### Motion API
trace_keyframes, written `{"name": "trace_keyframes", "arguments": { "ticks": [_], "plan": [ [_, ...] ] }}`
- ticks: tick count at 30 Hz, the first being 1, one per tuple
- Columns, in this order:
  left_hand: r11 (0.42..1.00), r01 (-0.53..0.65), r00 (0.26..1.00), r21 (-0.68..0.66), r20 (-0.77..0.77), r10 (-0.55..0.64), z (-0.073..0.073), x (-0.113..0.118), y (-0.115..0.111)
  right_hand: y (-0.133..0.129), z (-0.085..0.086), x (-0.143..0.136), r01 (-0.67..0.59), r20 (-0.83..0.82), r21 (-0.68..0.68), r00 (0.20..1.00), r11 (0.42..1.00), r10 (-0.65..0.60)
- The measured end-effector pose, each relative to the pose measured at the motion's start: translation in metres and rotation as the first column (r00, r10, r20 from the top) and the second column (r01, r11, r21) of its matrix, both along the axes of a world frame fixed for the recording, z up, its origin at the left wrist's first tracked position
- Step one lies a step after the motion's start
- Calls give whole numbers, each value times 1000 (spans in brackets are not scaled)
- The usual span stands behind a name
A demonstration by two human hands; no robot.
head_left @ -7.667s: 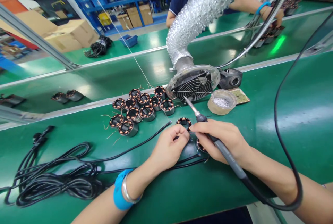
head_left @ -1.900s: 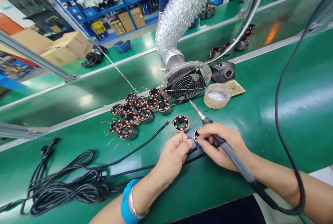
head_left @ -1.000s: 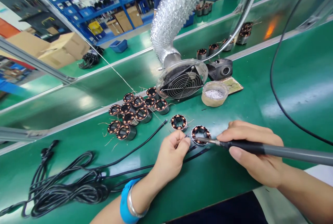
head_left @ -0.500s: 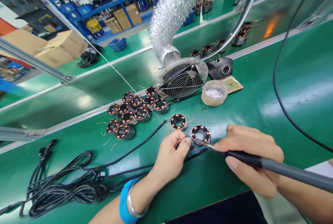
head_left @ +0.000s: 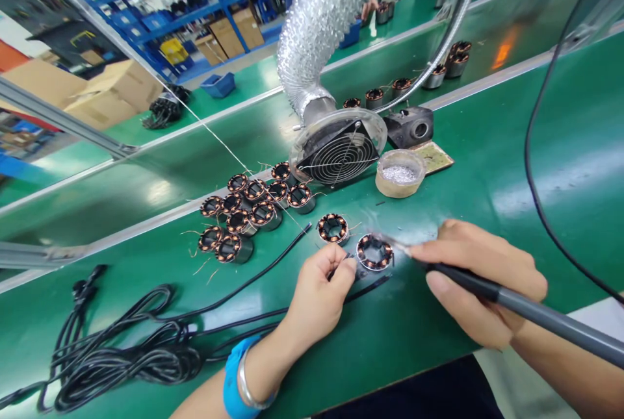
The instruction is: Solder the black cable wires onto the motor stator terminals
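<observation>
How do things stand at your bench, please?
Left grip pinching a dark lead. Right grip around the soldering iron, tip blurred near copper-wound ring. Second ring close by, possibly in the way.

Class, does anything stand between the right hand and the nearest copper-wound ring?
Only the soldering iron that the right hand holds, its blurred tip near the far edge of the copper-wound ring. Nothing else visible intervenes; the left hand is on the opposite side.
</observation>
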State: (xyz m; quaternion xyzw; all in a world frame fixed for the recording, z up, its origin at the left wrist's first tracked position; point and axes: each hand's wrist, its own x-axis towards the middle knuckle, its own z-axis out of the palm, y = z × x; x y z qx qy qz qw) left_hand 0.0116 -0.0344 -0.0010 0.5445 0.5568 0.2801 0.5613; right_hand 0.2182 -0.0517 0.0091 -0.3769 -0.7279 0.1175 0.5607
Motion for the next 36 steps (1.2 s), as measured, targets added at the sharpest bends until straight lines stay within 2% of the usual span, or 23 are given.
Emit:
{"name": "trace_keyframes", "arguments": {
  "ticks": [2, 4, 7, 10, 12, 14, 18, 21, 24, 29, 32, 36],
  "plan": [
    [1000, 0, 1000, -1, -2, 0, 0, 0, 0, 8, -4, 3, 195, 61, 39, 978, 980, -197],
    [1000, 4, 1000, -2, -2, -4, 1, 0, 0, 16, -9, 7, 357, 192, 22, 915, 934, -355],
    [1000, 11, 1000, 2, 0, -11, 1, 1, 0, 25, -17, 15, 432, 455, -54, 813, 900, -363],
    [1000, 13, 1000, 5, 3, -13, 1, 1, 0, 26, -19, 17, 438, 479, -107, 809, 892, -340],
    [1000, 14, 1000, 7, 4, -14, 1, 0, 1, 24, -18, 14, 402, 402, -115, 855, 908, -327],
    [1000, 14, 1000, 11, 2, -14, 1, 0, 1, 21, -17, 10, 314, 328, -102, 907, 944, -266],
    [1000, 8, 1000, 19, 8, -8, 1, 1, 0, 20, -16, 1, 69, 202, -54, 978, 996, -57],
    [1000, -4, 998, -8, 64, 4, 0, 0, 0, 25, -15, -7, -135, 215, -67, 966, 989, 146],
    [996, -11, 989, -83, 148, 24, -1, -4, 3, 33, -15, -17, -267, 288, -65, 917, 962, 274],
    [977, 19, 983, -212, 180, 20, -1, -18, 16, 43, -20, -27, -344, 225, -23, 913, 939, 340],
    [981, 57, 984, -185, 177, -23, 1, -22, 21, 43, -25, -26, -343, 181, -22, 922, 939, 341],
    [991, 33, 991, -129, 133, -16, 6, -20, 22, 42, -28, -20, -352, 160, -28, 922, 936, 352]
  ]
}}
